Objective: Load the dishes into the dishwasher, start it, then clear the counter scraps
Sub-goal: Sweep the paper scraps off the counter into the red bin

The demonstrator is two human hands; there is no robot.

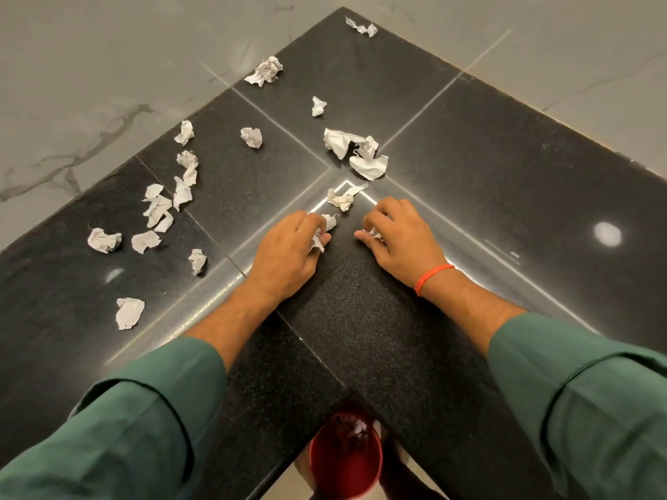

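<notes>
Paper scraps [184, 196] are being gathered on the counter [469, 182]: small bits are being pinched by the left hand [288, 247] and right hand [400, 236]. Many scraps are being left, mostly far left.

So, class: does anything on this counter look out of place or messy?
Yes. Crumpled paper scraps lie strewn over the black counter, mostly on its left side, one far in the corner. Both hands hold scraps; the red bin waits below the edge.

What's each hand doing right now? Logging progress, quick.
Left hand: grip closed on a paper scrap.
Right hand: fingers curled over a scrap, seemingly gripping it.
</notes>
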